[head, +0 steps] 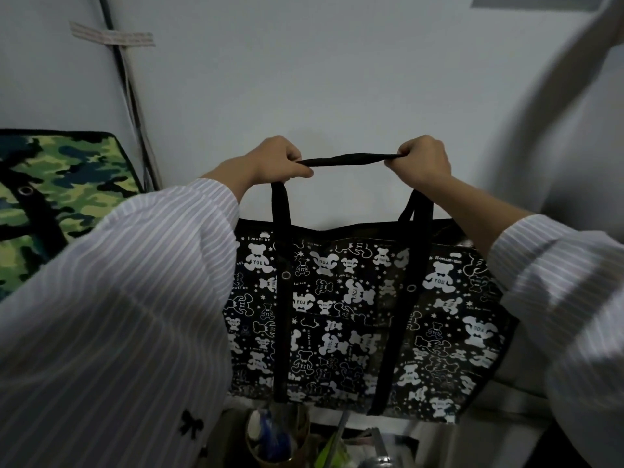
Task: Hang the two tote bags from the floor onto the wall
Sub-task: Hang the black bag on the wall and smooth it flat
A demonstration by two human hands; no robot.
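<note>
White wall behind: camouflage tote bag seems already hung at left. Left hand and right hand, both closed, stretch the bear-print tote bag handle against it; no hook is visible.

- Looks like a private home, likely a cramped corner of a lived-in room.
- Plain pale painted wall, bare of signage or fittings.
- Dark cables run down the corner, fixed with a strip of pale tape.
- Green camouflage-print tote bag hangs flat at left.
- Round brown container crammed with small items sits below, beside other blurred household clutter.
</note>
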